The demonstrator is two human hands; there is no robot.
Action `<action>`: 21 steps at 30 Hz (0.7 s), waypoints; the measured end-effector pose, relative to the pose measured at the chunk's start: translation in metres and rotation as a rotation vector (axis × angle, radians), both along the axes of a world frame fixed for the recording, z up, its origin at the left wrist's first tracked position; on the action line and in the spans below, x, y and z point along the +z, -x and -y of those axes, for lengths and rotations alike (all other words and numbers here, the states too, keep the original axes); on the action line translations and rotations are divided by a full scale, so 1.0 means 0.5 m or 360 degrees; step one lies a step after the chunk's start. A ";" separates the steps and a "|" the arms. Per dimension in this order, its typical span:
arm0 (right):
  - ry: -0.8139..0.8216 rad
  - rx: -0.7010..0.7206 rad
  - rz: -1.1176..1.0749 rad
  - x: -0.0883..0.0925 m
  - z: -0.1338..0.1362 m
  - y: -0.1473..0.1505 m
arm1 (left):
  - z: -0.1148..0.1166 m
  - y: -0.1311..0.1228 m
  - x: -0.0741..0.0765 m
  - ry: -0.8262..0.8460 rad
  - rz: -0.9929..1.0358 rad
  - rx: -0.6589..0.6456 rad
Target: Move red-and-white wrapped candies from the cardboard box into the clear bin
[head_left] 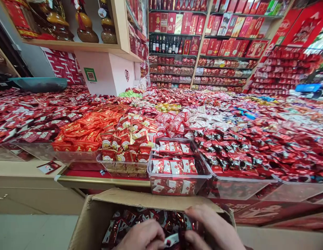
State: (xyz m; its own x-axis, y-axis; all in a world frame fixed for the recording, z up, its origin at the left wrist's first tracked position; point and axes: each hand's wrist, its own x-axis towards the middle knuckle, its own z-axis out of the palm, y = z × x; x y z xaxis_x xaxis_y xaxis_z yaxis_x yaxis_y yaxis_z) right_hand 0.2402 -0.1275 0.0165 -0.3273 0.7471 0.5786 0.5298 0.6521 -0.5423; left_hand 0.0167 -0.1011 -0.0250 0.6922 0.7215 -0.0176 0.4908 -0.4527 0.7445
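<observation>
Both my hands are down inside an open cardboard box that holds many small wrapped candies in dark red and white. My left hand is closed, its curled fingers at a white and red candy packet. To the right, my right hand curves its fingers and thumb around several dark red packets, partly hidden by the hand. Just beyond the box stands a clear plastic bin with red and white packets laid in neat rows.
More clear bins line the counter: one with gold and red packets, one with orange-red packets, one with red and black packets. Loose candies are heaped behind. Shelves hold bottles and red boxes. A teal basin sits at left.
</observation>
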 end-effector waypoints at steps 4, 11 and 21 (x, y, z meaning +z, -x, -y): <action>0.0539 -0.0141 -0.0416 -0.004 0.005 0.032 | -0.011 -0.059 0.130 0.0334 0.0596 0.0497; 0.1081 -0.0165 -0.1120 0.040 -0.062 0.024 | -0.070 -0.113 0.137 0.0698 0.1305 0.0680; 0.1216 -0.0185 -0.1710 0.010 -0.097 0.023 | -0.088 -0.125 0.130 0.1055 0.1307 0.0609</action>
State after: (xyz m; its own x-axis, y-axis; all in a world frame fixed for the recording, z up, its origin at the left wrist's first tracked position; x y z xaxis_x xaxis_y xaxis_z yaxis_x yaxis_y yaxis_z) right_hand 0.2285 -0.0789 0.0213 0.1144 0.9911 -0.0683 -0.3597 -0.0228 -0.9328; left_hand 0.0793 -0.0573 0.0400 0.4054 0.9065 -0.1175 -0.2378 0.2287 0.9440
